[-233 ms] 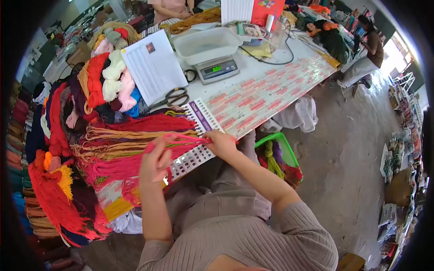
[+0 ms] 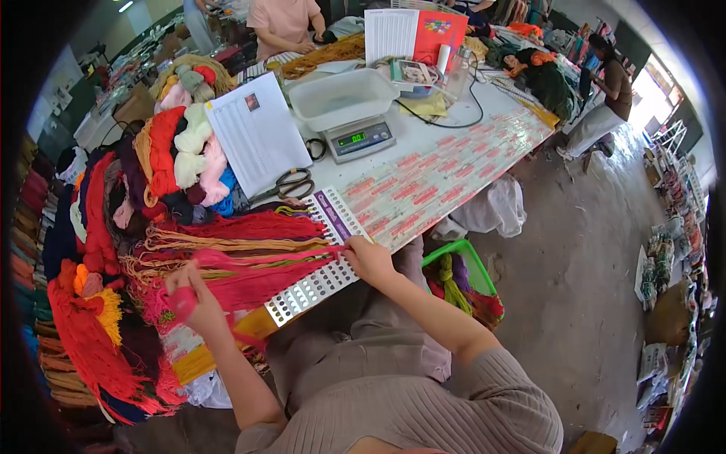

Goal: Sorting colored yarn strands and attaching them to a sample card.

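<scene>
You have a white table (image 2: 495,140) before you, its top patterned in reddish brick-like patches, with a yellow band at its right-hand corner. Past its right edge, you see a grey, scuffed concrete-looking floor (image 2: 575,250). Beyond its far right corner, daylight floods through a bright opening (image 2: 656,92), door or window you can't tell, glossing the floor nearby. Beyond its far left corner stands a wall (image 2: 144,17), pale above and dark green below, with a lit tube lamp (image 2: 125,7) overhead.
</scene>
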Demonstrator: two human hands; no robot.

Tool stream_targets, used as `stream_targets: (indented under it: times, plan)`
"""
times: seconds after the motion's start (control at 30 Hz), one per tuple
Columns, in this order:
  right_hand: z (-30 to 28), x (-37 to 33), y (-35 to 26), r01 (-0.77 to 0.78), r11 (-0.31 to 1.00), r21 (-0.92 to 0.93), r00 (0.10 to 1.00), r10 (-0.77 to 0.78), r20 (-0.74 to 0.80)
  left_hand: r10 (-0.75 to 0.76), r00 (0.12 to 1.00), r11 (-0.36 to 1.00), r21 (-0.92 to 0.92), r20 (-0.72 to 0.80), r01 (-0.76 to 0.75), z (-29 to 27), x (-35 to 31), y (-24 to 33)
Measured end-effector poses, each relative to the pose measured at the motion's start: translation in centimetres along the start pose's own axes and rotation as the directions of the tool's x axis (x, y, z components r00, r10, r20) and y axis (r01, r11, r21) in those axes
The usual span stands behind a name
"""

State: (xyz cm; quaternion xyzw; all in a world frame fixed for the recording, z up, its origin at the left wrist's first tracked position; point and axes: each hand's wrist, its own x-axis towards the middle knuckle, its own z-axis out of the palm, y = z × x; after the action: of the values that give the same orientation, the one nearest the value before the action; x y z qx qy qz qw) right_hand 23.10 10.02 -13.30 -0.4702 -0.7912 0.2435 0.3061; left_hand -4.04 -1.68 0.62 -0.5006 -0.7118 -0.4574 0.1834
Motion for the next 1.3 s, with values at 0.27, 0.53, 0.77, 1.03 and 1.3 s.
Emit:
stream_targets:
  times: [0.27,0.53,0.77,1.03,1.3]
  plan:
    - [0.4,-0.5,1.2,-0.242,0.882,0.405,0.96,0.279,-0.033,0.172,0.786,0.974,-0.22,0.595,-0.046,12.8,-9.7,5.0]
    - [0.2,-0.7,-1.0,0.072,0.979,-0.192,0.995,-0.084,-0.055,0.093,0.835,0.972,0.133,0.542,-0.194,8.8,-5.8,1.6]
    - [0.2,-0.2,-1.6,0.005,0.988,-0.153,0.999,-0.012,-0.045,0.317,0.822,0.946,-0.213,0.473,-0.242,12.4,-8.3,4.0]
    - [-0.2,-0.4,-1.8,-0.023,0.992,-0.122,0.998,0.016,-0.057,0.363,0.743,0.929,-0.15,0.563,-0.339,13.5,-9.4,4.0]
    - [0.4,-0.6,-1.1,0.003,0.999,-0.052,0.996,-0.008,-0.088,0.407,0.779,0.912,-0.159,0.478,-0.379,14.3,-8.4,3.7]
